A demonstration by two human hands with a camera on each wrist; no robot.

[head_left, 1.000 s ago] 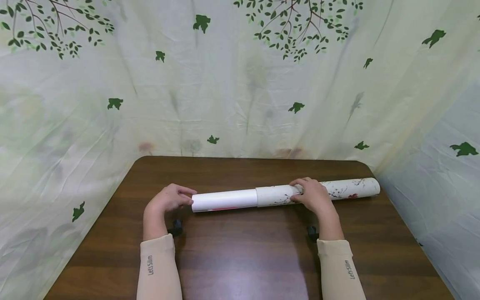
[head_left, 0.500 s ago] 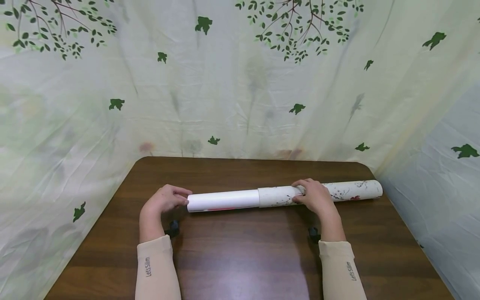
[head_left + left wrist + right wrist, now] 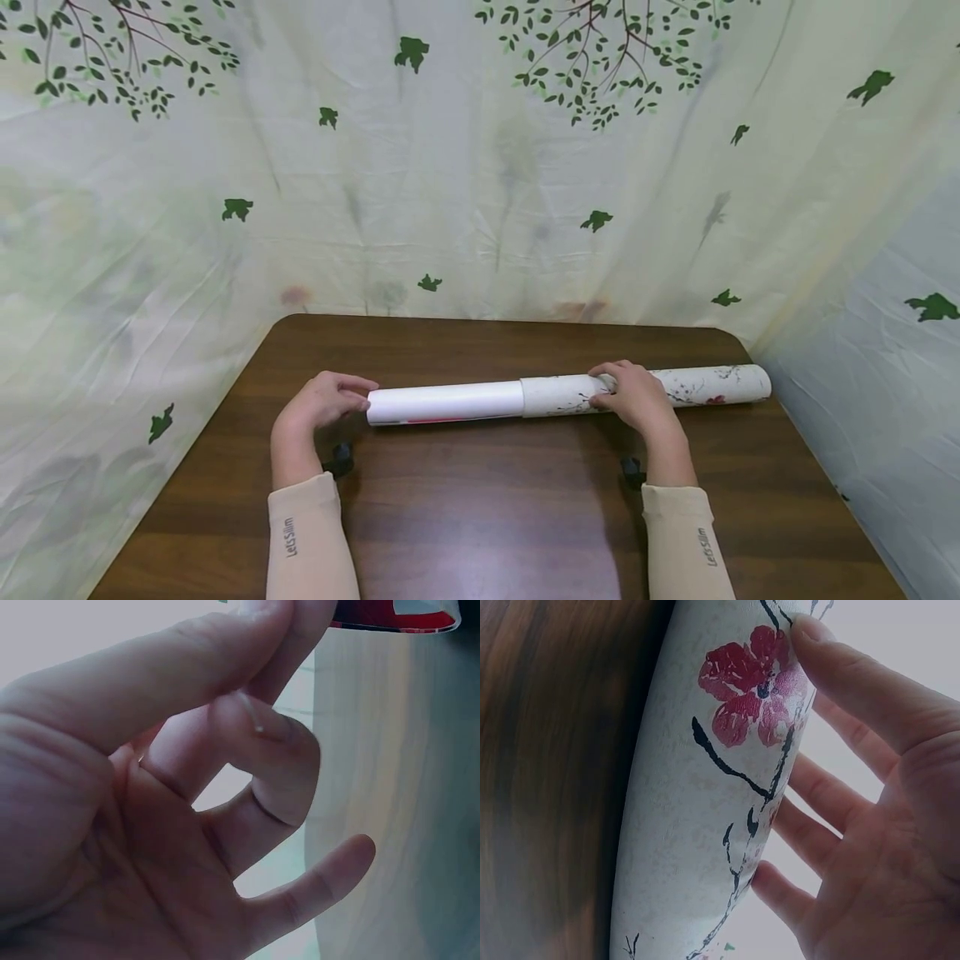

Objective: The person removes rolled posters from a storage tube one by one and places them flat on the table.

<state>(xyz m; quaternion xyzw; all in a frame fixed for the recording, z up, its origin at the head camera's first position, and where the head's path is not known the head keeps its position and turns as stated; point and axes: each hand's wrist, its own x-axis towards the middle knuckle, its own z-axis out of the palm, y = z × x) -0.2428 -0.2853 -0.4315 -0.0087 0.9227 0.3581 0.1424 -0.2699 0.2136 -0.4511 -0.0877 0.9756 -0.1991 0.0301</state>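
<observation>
A plain white paper roll sticks out of the left end of a wider white tube printed with dark branches and red blossoms. The two lie in one line across the table. At the roll's left end, my left hand pinches the rim between thumb and forefinger. Red print shows inside that paper roll at the top of the left wrist view. Over the middle of the tube, my right hand grips with thumb near and fingers on the far side. A large red blossom marks the tube in the right wrist view.
The brown wooden table has rounded far corners. Behind it and along both sides hangs a pale curtain with green leaf prints. The tube's right end reaches the table's right edge.
My left hand has moved left with the pinched rim, and a longer stretch of white roll shows outside the tube. The right hand keeps its grip on the tube.
</observation>
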